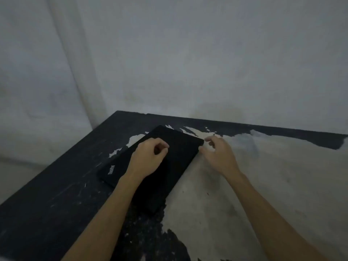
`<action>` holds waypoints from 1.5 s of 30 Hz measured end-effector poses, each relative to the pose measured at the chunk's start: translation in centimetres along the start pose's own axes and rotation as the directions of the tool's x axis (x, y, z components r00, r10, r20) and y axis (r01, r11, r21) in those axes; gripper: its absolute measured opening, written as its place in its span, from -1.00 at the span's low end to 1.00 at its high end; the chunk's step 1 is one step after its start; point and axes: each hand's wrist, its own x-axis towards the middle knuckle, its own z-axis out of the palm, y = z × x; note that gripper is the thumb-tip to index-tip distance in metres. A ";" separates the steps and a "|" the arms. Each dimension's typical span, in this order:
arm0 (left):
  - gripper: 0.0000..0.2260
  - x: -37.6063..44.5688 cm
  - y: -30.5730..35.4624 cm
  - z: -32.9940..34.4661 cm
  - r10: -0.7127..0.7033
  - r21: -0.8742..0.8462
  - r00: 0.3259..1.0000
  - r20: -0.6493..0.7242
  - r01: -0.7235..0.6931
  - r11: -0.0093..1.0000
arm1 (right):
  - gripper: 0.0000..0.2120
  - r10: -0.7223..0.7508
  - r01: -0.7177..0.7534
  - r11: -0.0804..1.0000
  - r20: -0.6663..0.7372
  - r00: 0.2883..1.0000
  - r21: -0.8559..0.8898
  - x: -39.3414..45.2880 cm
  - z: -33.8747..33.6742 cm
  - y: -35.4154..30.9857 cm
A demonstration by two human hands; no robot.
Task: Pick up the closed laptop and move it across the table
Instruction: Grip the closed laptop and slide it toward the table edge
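A closed black laptop (177, 159) with a ThinkPad logo lies flat and slanted on the table (56, 194), near its far left part. My left hand (148, 157) hovers over or rests on the lid with loosely curled fingers, holding nothing. My right hand (218, 155) is just off the laptop's far right corner, fingers spread and bent, thumb close to the laptop's right edge. Whether that thumb touches the edge I cannot tell.
The tabletop is black with large worn pale patches (254, 185) across its right half. A grey wall (188, 63) stands right behind the table's far edge. The table's left edge (62, 157) drops off beside the laptop.
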 end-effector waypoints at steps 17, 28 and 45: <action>-0.41 8.2 -4.7 2.1 -0.299 0.231 0.954 0.020 0.287 0.930 | -0.55 0.156 -0.160 0.986 -0.077 0.985 -0.048 4.3 6.7 -2.3; -0.56 9.8 -4.6 1.3 -0.337 0.121 0.941 0.032 0.331 0.936 | -0.76 0.110 -0.092 0.977 -0.088 0.990 0.190 4.3 6.4 -2.2; -0.38 9.9 -4.6 -1.6 -0.512 0.028 0.859 0.014 0.512 0.859 | -0.41 0.220 -0.145 0.792 -0.056 0.974 0.593 4.0 5.2 -4.0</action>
